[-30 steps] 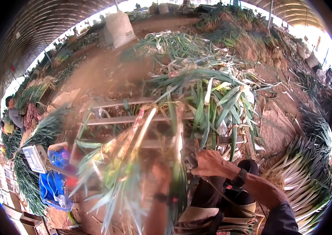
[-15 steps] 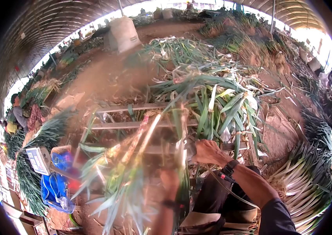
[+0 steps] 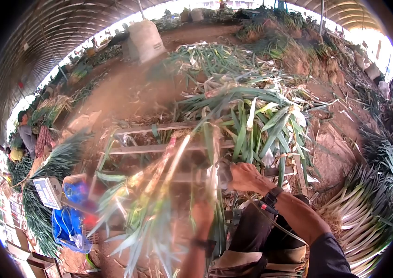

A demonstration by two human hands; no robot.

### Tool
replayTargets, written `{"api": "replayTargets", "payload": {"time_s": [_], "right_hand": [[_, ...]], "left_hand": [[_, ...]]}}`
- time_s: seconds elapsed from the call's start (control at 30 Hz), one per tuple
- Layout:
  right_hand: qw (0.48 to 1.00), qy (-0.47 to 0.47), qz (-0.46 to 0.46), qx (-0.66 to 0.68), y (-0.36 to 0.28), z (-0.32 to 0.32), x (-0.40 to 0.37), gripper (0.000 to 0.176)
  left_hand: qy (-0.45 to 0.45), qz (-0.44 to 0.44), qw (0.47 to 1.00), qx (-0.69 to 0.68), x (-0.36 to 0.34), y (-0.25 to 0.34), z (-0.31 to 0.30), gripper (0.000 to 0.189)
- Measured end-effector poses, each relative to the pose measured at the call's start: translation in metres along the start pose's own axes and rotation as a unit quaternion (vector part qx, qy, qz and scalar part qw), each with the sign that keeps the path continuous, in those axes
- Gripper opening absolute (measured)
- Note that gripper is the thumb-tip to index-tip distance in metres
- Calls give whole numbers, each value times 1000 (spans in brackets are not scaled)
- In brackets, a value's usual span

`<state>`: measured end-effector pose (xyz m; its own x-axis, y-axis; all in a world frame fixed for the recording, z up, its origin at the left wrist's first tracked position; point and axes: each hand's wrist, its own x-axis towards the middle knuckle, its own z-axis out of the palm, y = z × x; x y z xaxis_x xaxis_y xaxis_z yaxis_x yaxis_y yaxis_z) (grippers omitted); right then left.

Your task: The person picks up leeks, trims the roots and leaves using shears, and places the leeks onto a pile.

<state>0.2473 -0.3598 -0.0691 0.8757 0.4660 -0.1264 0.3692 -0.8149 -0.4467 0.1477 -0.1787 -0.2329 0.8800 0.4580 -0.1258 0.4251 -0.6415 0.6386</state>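
Note:
My right hand (image 3: pixel 247 178) is closed around a grey tool (image 3: pixel 225 175), its front end blurred. A thin hose (image 3: pixel 283 228) runs from near that hand back under the forearm. My left hand (image 3: pixel 203 214), smeared in the picture, is closed on a long green onion (image 3: pixel 215 178), whose root end points up and away; individual fingers do not show. Left of it, several green onions (image 3: pixel 171 160) lie slanting across a wooden frame (image 3: pixel 173 148), with their leaves hanging towards me.
Loose leaves (image 3: pixel 270 120) are heaped beyond my right hand. Bundled green onions (image 3: pixel 358 217) lie at the right. On the left stand a scale (image 3: pixel 48 192) and a blue-lined crate (image 3: pixel 69 229). A white sack (image 3: pixel 146 41) stands farther off; another person (image 3: pixel 27 134) is at far left.
Both hands keep nearly the same place, with the right hand slightly higher in view. The view has shifted a little; the green onions lie as before.

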Motion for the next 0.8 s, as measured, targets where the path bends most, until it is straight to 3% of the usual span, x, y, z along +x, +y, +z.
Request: {"api": "replayTargets", "payload": {"time_s": [0.07,0.23,0.33,0.47,0.53,0.6,0.7,0.8], "right_hand": [[1000,9,-12,1,-4,-7,-8,39],[981,-115,1,155,-24,-44,-66,54],[984,-127,-105,70,-11,-30,-94,53],[974,-180,-124,66,-7,-21,-129,55],[973,-148,-148,94,-12,-22,-143,49],[973,-137,-163,91,-12,-19,-152,46],[973,-154,-153,78,-19,-20,-152,43],[972,-185,-128,71,-16,-16,-150,44]], "left_hand": [[-18,30,999,-15,-7,3,-13,34],[-166,51,985,-20,-15,-24,-33,51],[-272,62,960,-5,-24,1,-64,60],[-256,109,960,26,-25,-6,-48,73],[-247,132,959,44,-22,-12,-39,79],[-205,183,960,54,-19,-25,-28,80],[-212,268,931,131,-6,-54,-2,81],[-221,255,938,83,-13,-40,-12,73]]}}
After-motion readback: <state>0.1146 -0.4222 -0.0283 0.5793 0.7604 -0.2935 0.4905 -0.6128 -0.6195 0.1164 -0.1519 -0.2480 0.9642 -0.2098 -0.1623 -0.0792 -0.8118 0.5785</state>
